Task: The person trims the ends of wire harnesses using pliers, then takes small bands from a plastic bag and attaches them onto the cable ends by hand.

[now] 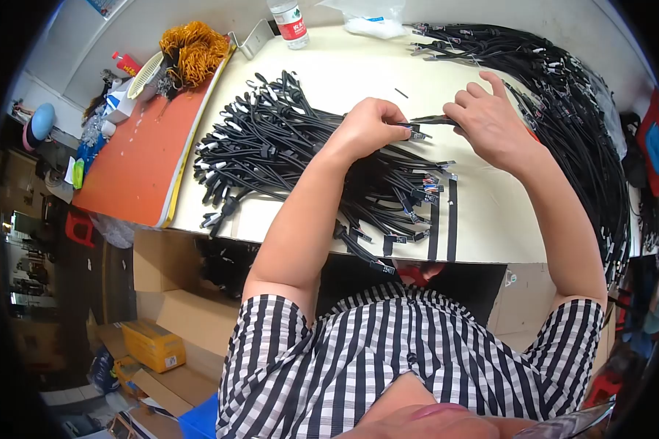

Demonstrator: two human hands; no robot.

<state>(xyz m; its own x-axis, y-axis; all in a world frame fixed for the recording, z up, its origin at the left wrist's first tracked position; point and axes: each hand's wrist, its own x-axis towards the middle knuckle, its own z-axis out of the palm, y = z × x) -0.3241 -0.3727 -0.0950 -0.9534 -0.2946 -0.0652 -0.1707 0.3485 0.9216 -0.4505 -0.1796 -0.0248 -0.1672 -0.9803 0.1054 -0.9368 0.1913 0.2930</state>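
My left hand [370,130] pinches the end of a black cable [416,134] between thumb and fingers, over the right side of a cable pile. My right hand [485,121] is closed on a dark, narrow-tipped hand tool [436,119], whose tip points left, close to the held cable end. The tool's exact kind is hard to make out. Beneath my left forearm spreads a pile of black cables [271,139] with white-tipped ends on the left and open wire ends on the right. A small dark strip [401,93] lies behind my hands.
More black cables [571,124] run along the right side of the cream tabletop [490,219]. At the back stand a water bottle [291,28] and a plastic bag [373,18]. On the left, an orange board [143,161] bears an orange cord bundle [194,51] and a basket [146,77].
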